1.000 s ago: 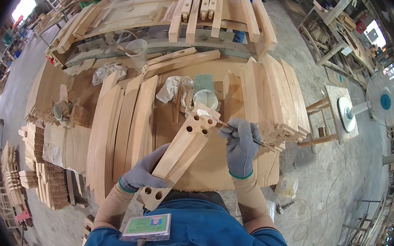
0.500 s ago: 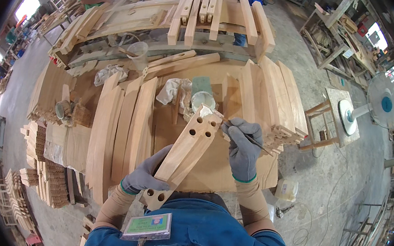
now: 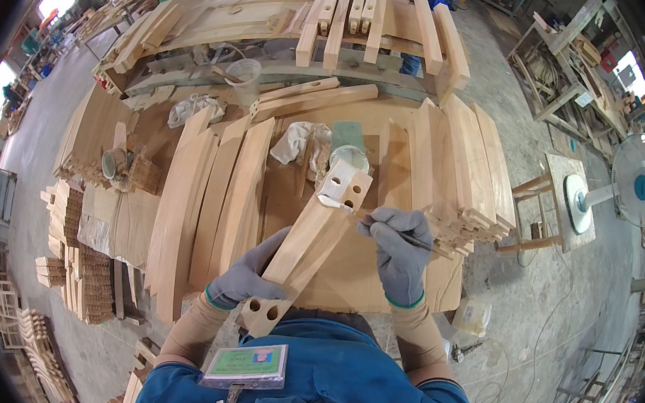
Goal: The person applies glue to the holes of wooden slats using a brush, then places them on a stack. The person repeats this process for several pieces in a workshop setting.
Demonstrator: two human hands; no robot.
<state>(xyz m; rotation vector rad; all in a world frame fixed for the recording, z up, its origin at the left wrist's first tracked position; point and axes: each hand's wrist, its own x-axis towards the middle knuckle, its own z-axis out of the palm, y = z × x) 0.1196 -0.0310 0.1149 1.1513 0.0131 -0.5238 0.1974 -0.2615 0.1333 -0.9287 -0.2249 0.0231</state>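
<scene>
My left hand (image 3: 244, 278), in a grey glove, grips the near part of a pale wooden leg (image 3: 304, 242). It appears to be two lengths side by side, with round holes at both ends. A white, glue-like smear (image 3: 328, 200) lies across the face near the far holes. My right hand (image 3: 399, 254), also gloved, pinches a thin dark stick (image 3: 419, 243), its tip close to the wood's far right edge. I cannot make out whether the tip touches. Just beyond the wood's far end are a white-rimmed cup (image 3: 350, 157) and a green block (image 3: 348, 134).
Curved wooden pieces (image 3: 242, 194) stand on the left of the cardboard-covered table (image 3: 345, 293), with more stacked (image 3: 458, 160) on the right. White rags (image 3: 291, 142) and a clear plastic cup (image 3: 243, 77) lie farther back. A fan (image 3: 580, 203) stands on a stool at right. Two people work beyond.
The white smear now lies nearer, below the far holes, instead of at the far edge. My right hand and stick sit lower beside the wood. The whole view has shifted slightly.
</scene>
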